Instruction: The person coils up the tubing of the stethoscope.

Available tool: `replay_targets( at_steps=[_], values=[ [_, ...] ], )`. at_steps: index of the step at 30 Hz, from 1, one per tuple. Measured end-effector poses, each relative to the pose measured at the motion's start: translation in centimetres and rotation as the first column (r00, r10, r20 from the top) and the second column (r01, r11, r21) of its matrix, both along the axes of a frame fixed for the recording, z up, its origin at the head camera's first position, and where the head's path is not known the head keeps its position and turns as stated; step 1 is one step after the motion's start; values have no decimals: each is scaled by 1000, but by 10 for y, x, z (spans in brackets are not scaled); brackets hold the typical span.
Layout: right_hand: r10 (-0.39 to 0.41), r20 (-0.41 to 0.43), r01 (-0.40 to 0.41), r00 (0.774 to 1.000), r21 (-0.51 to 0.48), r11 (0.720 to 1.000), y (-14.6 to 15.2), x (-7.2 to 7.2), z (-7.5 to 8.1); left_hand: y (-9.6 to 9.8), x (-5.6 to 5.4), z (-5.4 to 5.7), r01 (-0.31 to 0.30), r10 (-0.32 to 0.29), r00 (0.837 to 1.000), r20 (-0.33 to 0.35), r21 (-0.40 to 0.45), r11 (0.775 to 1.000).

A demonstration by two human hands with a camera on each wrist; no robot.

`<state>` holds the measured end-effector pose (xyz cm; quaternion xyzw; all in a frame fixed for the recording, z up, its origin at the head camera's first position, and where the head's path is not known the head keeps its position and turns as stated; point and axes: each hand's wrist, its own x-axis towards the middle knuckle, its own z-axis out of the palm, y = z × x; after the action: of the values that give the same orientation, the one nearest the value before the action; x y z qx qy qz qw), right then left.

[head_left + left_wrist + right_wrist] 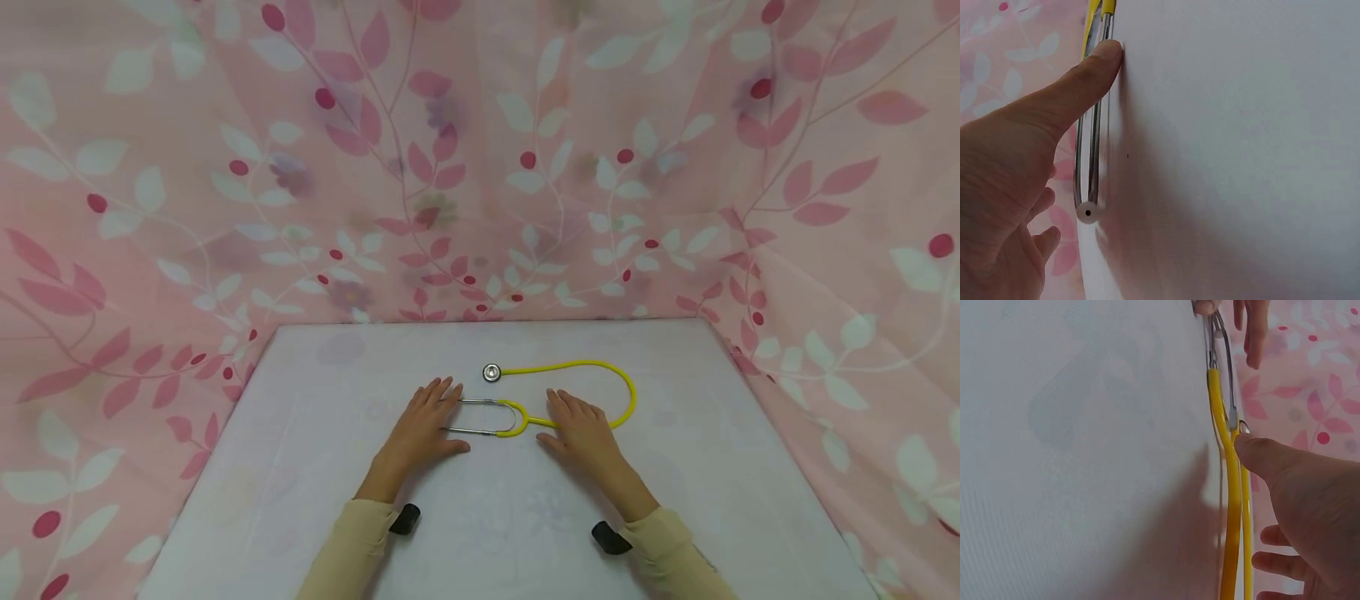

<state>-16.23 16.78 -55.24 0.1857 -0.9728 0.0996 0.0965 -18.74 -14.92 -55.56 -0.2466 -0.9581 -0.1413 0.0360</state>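
A stethoscope with yellow tubing point(632, 392) lies on the white table, its metal chest piece point(491, 372) toward the back. The tubing curves round on the right and runs to a yellow fork point(522, 421) between the hands. Over the ends of the metal ear tubes point(480, 402) spreads my left hand point(425, 422), fingers extended and thumb apart. One pale ear tip point(1087, 213) shows beneath that hand in the left wrist view. My right hand point(585, 431), also with fingers extended, overlaps the tubing just right of the fork. Neither hand grips the stethoscope.
The white table point(510, 533) reaches back to a pink, leaf-patterned cloth point(480, 167), which also hangs along both sides. Black devices sit at the left wrist point(406, 519) and the right wrist point(611, 538), beside beige sleeves.
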Motion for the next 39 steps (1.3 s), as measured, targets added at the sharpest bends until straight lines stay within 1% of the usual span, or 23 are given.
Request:
replay_targets(
  at_steps=[2,5,7,10,16,21,23,28,31,35,39],
  values=[
    [14,21,-14,1000,4,1000,-5,0,-4,4,-3,0,19,-19,1000,8,-11,1000],
    [27,45,-27,999,0,1000,-11,0,-8,9,-4,1,55,-55,998,4,18,998],
    [33,53,-32,998,-12,999,-15,0,-8,10,-5,-1,85,-84,996,-17,40,996],
    [35,59,-34,998,-8,999,-20,0,-9,11,-5,-3,129,-124,990,-66,76,989],
    [17,77,-19,997,25,1000,-25,1,-9,11,-4,-8,140,-130,987,-99,104,985],
    [16,74,-18,997,34,999,-27,2,-8,11,-5,-13,151,-135,978,-160,92,984],
    [23,63,-26,998,39,999,-27,2,-8,11,-6,-15,155,-138,973,-187,80,985],
    [43,-13,-43,999,37,998,-27,0,-10,9,-6,-17,163,-146,963,-225,60,985],
    [45,-41,-45,998,13,999,-26,-2,-10,9,-5,-16,165,-151,966,-211,49,985],
    [46,-64,-48,997,-32,998,-25,-4,-8,9,-3,-15,165,-154,974,-165,53,985],
    [55,-94,-62,994,-78,995,-24,-4,-6,8,-1,-15,164,-153,976,-158,61,985]
  ],
)
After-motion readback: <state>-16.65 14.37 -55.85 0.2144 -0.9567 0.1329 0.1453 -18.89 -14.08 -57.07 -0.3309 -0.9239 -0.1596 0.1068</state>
